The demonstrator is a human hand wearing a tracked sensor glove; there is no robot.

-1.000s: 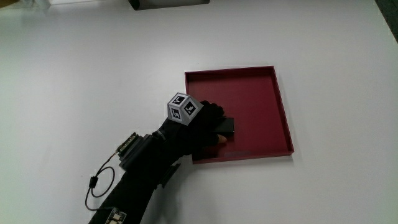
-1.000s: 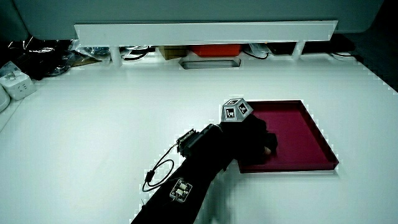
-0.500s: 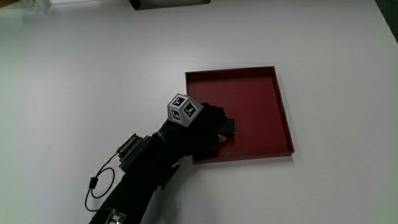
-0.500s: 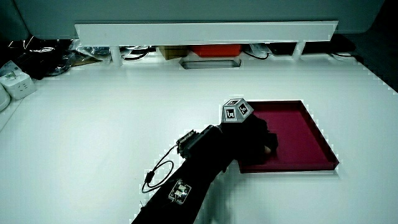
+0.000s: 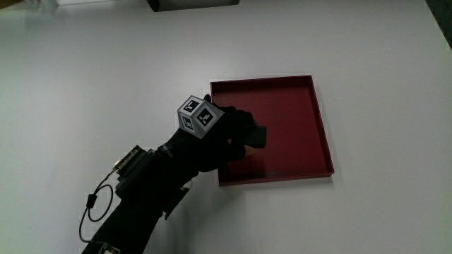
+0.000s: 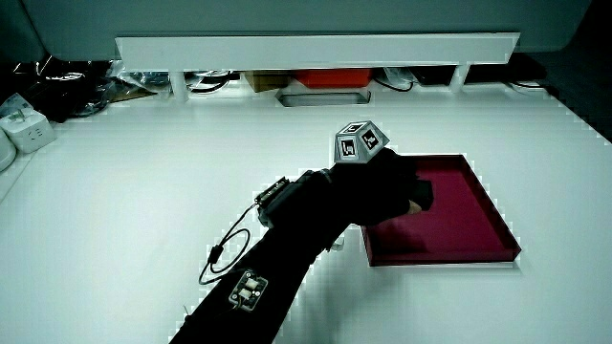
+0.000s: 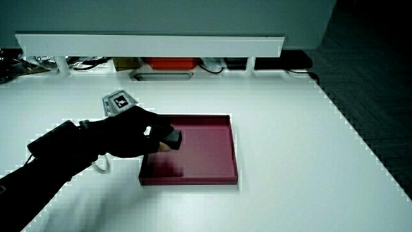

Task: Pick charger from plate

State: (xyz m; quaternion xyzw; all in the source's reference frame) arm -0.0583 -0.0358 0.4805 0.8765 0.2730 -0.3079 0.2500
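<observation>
A square dark red plate [image 5: 318, 120] with a raised rim lies on the white table, seen in both side views [image 6: 483, 205] [image 7: 215, 151]. The black gloved hand [image 5: 226, 137] is over the plate's edge nearest the person, its fingers shut on a small black charger [image 5: 258, 135]. The charger [image 7: 173, 138] hangs lifted above the plate's floor, with a shadow under it. The patterned cube [image 5: 196, 117] rides on the hand's back [image 6: 382, 186], and the black forearm [image 5: 141, 197] runs back toward the person.
A thin black cable loop [image 5: 92, 204] hangs from the forearm over the table. A low white partition [image 6: 316, 48] stands at the table's edge farthest from the person, with boxes and cables under it [image 6: 325, 78]. A white device [image 6: 24, 129] sits at the table's edge.
The hand has risen and drawn back a little with the charger in its fingers. The charger has left the plate's floor. The plate has stayed put.
</observation>
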